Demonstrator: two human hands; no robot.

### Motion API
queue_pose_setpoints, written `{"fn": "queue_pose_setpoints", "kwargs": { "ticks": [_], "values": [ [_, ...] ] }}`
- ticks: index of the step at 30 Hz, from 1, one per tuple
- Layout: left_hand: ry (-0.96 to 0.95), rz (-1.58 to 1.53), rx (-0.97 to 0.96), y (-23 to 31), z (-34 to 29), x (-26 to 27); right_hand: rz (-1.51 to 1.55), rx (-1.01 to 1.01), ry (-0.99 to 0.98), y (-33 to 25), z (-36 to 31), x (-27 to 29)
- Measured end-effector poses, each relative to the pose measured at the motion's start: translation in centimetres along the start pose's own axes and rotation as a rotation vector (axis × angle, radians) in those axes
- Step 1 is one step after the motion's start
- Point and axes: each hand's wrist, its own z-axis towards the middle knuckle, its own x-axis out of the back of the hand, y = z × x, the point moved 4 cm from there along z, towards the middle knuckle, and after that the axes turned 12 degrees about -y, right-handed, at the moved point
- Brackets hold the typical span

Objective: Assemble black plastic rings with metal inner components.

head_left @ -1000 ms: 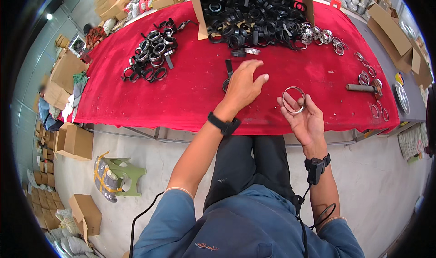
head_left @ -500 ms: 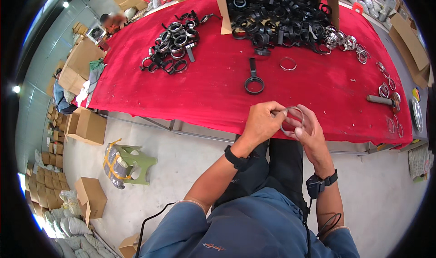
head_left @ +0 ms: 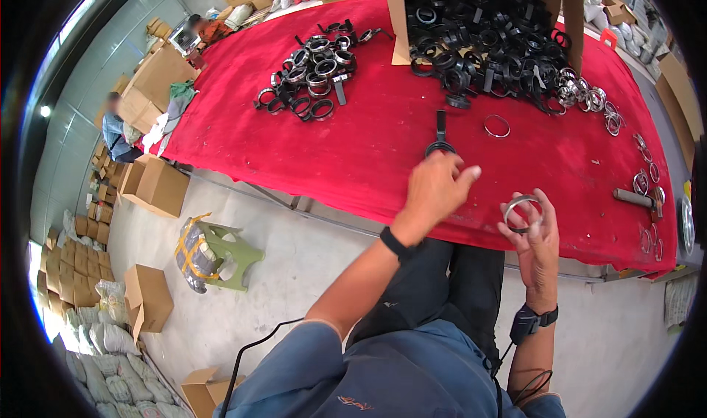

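One metal ring [head_left: 508, 210], silvery and narrow-banded, is in my right hand [head_left: 539, 245], right of centre in the frame, raised over the near part of the red-covered surface [head_left: 353, 160]. Fingers on that side are bent around its band, gripping it by the rim, its round opening turned partly toward the view. Handling, by my judgement: light, stiff, fairly slippery where polished, and unlikely to break, though a thin band might bend if squeezed across. Best hold, I judge: thumb and fingertips on opposite sides of the rim, with even pressure.

My left hand [head_left: 436, 186], at centre, is back-up, thumb spread away. Its fingertips overlap the lower part of a black ring [head_left: 440, 146] whose flat tab points up the frame. Contact or grip there is not determinable; the hand itself hides it.

Just up and right of that lies a thin loose ring [head_left: 497, 137], flat on the cloth. Further out: a pile of black rings [head_left: 317, 68] at upper left; a larger black heap [head_left: 486, 42] spilling from a carton [head_left: 398, 20] at upper centre; bright rings [head_left: 582, 94] trailing down the right side toward a hammer [head_left: 632, 198].
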Motion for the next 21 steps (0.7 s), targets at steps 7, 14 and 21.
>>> {"fn": "queue_pose_setpoints", "kwargs": {
  "ticks": [7,14,21],
  "values": [
    [-0.073,0.528,0.192,-4.0,5.6,2.0,0.041,-0.039,-0.093,0.8,-1.4,-0.8],
    [-0.242,0.514,0.228,-3.0,6.2,0.6,0.075,-0.051,-0.094,0.0,-2.1,-1.9],
    [-0.368,-0.657,0.007,-3.8,2.0,3.4,0.688,-0.021,-0.402,-1.3,-0.9,-3.9]
  ]
}}
